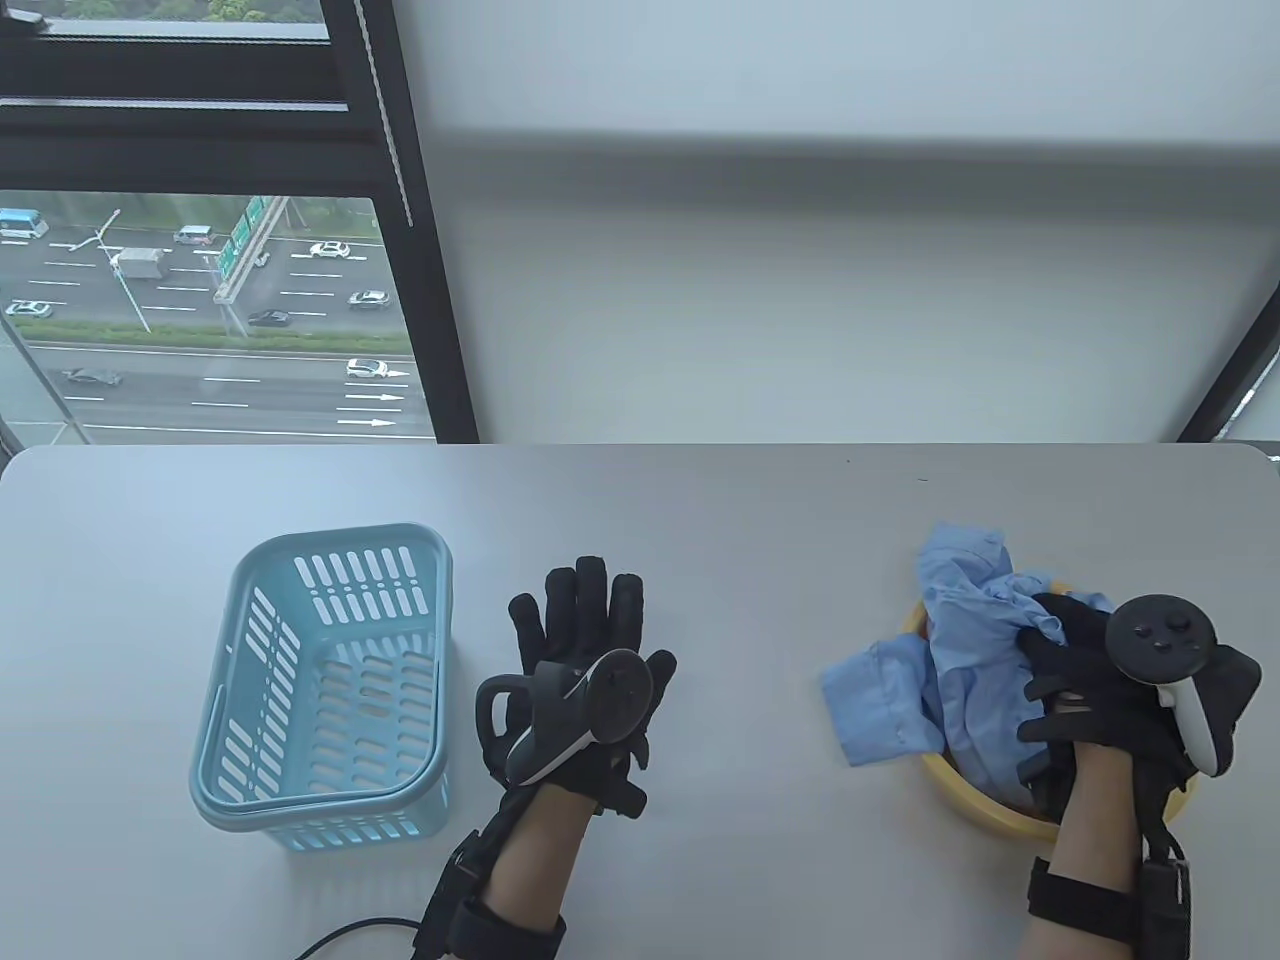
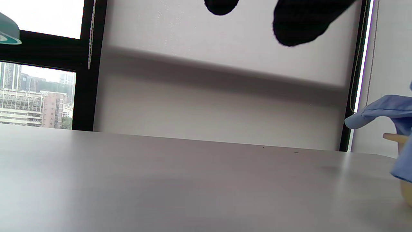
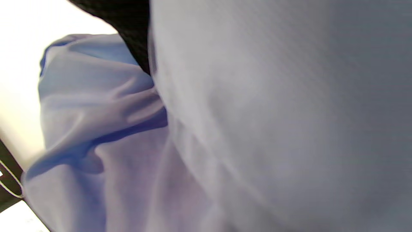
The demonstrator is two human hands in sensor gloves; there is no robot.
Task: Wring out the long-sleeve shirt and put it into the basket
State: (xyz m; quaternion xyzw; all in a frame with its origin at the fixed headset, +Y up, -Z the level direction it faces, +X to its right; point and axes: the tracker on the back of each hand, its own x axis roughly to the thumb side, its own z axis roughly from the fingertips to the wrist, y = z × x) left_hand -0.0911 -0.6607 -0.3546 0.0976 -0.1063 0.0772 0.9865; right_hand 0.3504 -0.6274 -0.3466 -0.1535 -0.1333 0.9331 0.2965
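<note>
Right hand [image 1: 1100, 690] nearest the camera edge on the right, fingers curled into the crumpled blue long-sleeve shirt [image 1: 960, 660], gripping a bunch of it; right wrist view is filled with blurred blue cloth pressed close, so the exact finger hold is not clear there. Shirt sits bunched in a yellow basin [image 1: 985, 805] on the worktop [image 1: 700, 520], one cuffed sleeve end spilling over the basin's left rim toward centre, another lump of fabric rising at the far side; no clean long axis, it is a heap, roughly running near-to-far with the sleeve poking left. Left hand [image 1: 580, 680] lies flat near the middle of the worktop, fingers straight and spread, holding nothing, well apart from the shirt; left wrist view shows only two dark fingertips [image 2: 299, 22] at top and the shirt edge at far right. Light blue slotted basket [image 1: 330, 690] stands just left of the left hand, empty as far as visible, well apart from the basin on the opposite side. So shirt is right of both hands' midline, right hand already on it, left hand must cross right to join for wringing, then carry goes leftward. Count: one shirt, one basin, one basket, two hands. Beyond the worktop, wall and a window [image 1: 200, 300] with a road outside
</note>
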